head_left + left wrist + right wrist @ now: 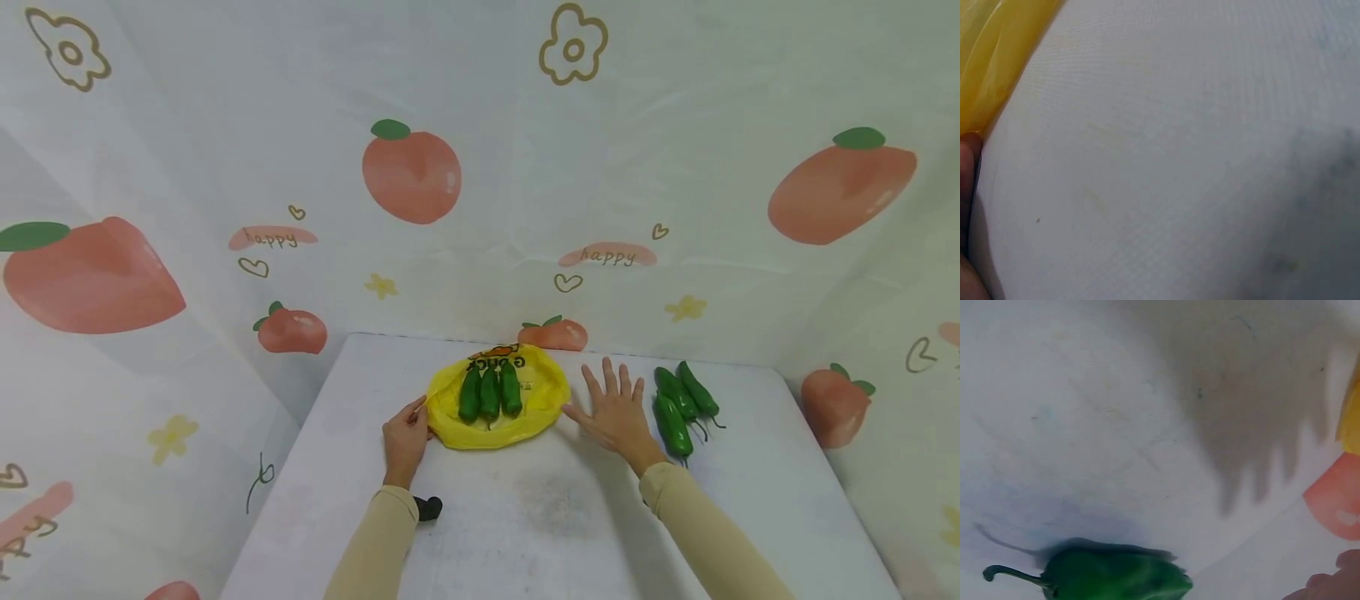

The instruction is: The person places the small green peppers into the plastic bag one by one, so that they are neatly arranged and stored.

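Note:
A yellow plastic bag (540, 417) with dark print lies flattened near the back of the table, and three green peppers (489, 395) rest side by side on it. My left hand (406, 440) pinches the bag's left edge between thumb and fingers; in the left wrist view, fingertips (967, 164) meet the yellow plastic. At the bag's right side, my right hand (617, 415) is held with its fingers spread, thumb close to the bag's edge, holding nothing. Three more green peppers (672, 427) lie to its right; one pepper (1116, 575) shows in the right wrist view.
A white table (510, 533) holds everything, with a fruit-patterned cloth (480, 275) hanging behind it and at both sides. Dark smudges mark the tabletop in front of the bag. A black device (428, 508) sits at my left wrist.

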The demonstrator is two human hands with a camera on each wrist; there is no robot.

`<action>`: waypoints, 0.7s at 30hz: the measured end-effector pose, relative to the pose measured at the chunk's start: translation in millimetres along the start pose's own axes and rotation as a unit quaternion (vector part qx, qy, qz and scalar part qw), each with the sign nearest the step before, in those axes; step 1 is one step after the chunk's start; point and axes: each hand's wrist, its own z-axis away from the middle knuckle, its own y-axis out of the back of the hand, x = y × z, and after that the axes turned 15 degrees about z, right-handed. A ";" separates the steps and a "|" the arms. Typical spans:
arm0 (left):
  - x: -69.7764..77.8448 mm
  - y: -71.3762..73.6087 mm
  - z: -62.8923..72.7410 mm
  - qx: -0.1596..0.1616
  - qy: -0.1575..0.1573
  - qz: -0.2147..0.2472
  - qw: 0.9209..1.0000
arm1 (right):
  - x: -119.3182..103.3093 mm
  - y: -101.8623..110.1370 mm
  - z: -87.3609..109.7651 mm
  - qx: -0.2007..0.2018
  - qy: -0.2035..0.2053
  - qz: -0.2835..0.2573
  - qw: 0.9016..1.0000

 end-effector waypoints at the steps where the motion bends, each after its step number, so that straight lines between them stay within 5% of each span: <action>1: -0.1 0.0 0.0 0.000 0.000 0.000 1.000 | 1.9 -0.8 1.0 0.001 -0.003 -0.002 1.000; 21: 1.6 -0.2 0.5 0.000 0.008 -0.002 1.000 | 36.4 -10.9 22.2 -0.002 -0.035 -0.008 0.999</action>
